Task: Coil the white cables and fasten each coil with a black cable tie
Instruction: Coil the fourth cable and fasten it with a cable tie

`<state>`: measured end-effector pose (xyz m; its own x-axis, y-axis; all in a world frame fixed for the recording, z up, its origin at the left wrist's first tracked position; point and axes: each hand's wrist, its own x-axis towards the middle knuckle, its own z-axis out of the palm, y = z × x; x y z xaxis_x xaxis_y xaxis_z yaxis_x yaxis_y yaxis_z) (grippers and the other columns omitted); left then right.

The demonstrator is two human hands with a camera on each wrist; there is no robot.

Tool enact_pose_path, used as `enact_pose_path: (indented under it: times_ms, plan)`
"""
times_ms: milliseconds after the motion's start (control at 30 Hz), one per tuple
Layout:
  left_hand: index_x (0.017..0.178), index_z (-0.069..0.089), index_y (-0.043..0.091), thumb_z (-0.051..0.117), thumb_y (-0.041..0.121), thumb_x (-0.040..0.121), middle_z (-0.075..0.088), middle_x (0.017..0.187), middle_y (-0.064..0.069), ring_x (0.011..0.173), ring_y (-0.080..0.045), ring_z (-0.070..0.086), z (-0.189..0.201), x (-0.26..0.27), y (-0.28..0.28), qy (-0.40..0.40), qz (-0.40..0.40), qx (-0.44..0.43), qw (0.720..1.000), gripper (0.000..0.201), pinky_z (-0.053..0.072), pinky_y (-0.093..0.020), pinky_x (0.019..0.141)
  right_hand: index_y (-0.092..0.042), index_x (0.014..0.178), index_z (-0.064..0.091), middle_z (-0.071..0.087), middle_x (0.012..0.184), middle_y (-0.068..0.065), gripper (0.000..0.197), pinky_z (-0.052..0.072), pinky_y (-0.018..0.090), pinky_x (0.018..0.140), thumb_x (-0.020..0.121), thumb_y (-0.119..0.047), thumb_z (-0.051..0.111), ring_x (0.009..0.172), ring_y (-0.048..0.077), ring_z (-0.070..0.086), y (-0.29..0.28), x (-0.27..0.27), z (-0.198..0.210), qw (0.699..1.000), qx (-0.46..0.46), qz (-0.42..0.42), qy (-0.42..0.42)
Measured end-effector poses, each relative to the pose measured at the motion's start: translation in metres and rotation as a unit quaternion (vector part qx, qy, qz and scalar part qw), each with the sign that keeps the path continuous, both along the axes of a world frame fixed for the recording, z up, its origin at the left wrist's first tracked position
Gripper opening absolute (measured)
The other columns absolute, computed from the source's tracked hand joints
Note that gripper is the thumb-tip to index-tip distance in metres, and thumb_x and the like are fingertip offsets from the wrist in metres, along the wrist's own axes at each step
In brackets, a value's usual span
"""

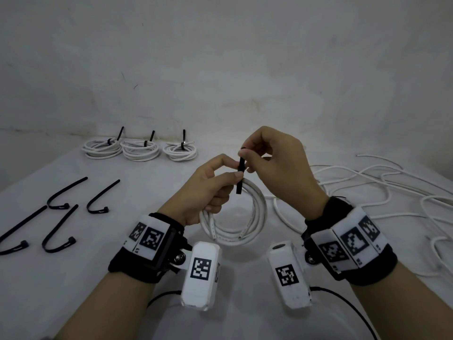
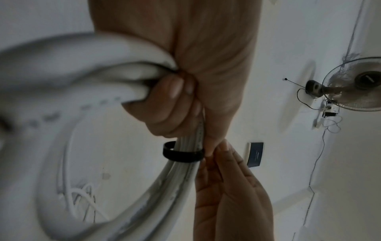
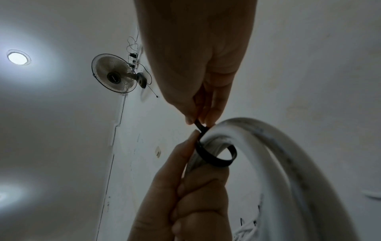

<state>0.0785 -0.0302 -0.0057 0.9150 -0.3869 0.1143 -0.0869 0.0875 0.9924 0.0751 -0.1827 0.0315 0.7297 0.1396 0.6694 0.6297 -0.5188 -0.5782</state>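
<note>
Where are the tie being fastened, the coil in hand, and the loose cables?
tie [image 3: 214, 160], right wrist view, on its loop under the coil.
coil [image 1: 257, 217], head view, on its right arc.
loose cables [image 1: 382, 182], head view, on a strand at right.

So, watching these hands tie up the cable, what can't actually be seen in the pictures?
- Whether the black cable tie is locked: its head is hidden by the fingertips of the right hand in the head view, and hidden in both wrist views.
- The ends of the loose white cables: cut off by the right edge, head view.
- The print on the held coil: blurred, left wrist view.
- How the left hand grips underneath: hidden by its own back, head view.
</note>
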Motion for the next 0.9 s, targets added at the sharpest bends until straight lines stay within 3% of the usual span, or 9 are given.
enact_pose_path:
  times_ms: [167,300,367,567,767,900]
  plan:
    - [0.083,0.054,0.019,0.052,0.013,0.094,0.024,0.047,0.007,0.037,-0.005,0.015,0.002,0.0,0.001,0.0,0.004,0.001,1.0,0.013,0.013,-0.014,0.035,-0.013,0.077,0.059,0.063,0.07,-0.006,0.014,0.046,0.013,0.056,0.085,-0.006,0.067,0.06,0.012,0.062,-0.001,0.006,0.005,0.998,0.06,-0.014,-0.013]
    - [0.082,0.056,0.017,0.055,0.014,0.093,0.026,0.046,0.008,0.037,-0.006,0.016,-0.003,0.003,0.003,0.002,0.048,0.005,0.999,0.012,0.015,-0.013,0.035,-0.01,0.082,0.061,0.063,0.074,-0.005,0.008,0.056,0.036,0.067,0.085,-0.007,0.067,0.069,0.015,0.063,0.004,0.01,-0.008,0.999,0.028,0.01,0.021]
    - [0.08,0.056,0.016,0.056,0.015,0.093,0.026,0.046,0.007,0.037,-0.006,0.016,-0.004,0.004,0.002,0.009,0.056,-0.005,0.998,0.013,0.015,-0.013,0.036,-0.006,0.08,0.062,0.064,0.073,0.0,0.008,0.056,0.04,0.067,0.084,-0.007,0.069,0.069,0.018,0.063,0.005,0.01,-0.011,0.999,0.014,0.01,0.029]
    - [0.074,0.056,0.019,0.058,0.012,0.09,0.026,0.046,0.006,0.039,-0.008,0.016,-0.003,0.003,0.001,-0.02,0.049,0.02,0.998,0.017,0.015,-0.014,0.038,-0.007,0.071,0.055,0.064,0.07,0.008,0.019,0.05,0.03,0.061,0.082,-0.004,0.069,0.063,0.022,0.061,0.004,0.007,-0.014,1.0,0.03,-0.008,-0.001]
    - [0.073,0.051,0.017,0.059,0.011,0.09,0.025,0.047,0.005,0.038,-0.009,0.014,-0.005,0.004,0.0,-0.021,0.043,0.036,0.998,0.02,0.015,-0.015,0.037,-0.012,0.066,0.054,0.064,0.067,0.006,0.023,0.051,0.034,0.061,0.081,-0.005,0.07,0.062,0.025,0.062,0.002,0.019,-0.016,0.996,0.074,-0.034,0.02]
    - [0.072,0.051,0.019,0.055,0.013,0.093,0.025,0.046,0.006,0.038,-0.007,0.014,-0.005,0.006,0.002,-0.013,0.055,0.009,0.998,0.022,0.014,-0.014,0.037,-0.017,0.064,0.052,0.064,0.066,0.007,0.028,0.054,0.032,0.059,0.083,-0.006,0.07,0.056,0.018,0.062,0.006,0.024,-0.014,0.992,0.112,-0.03,0.038]
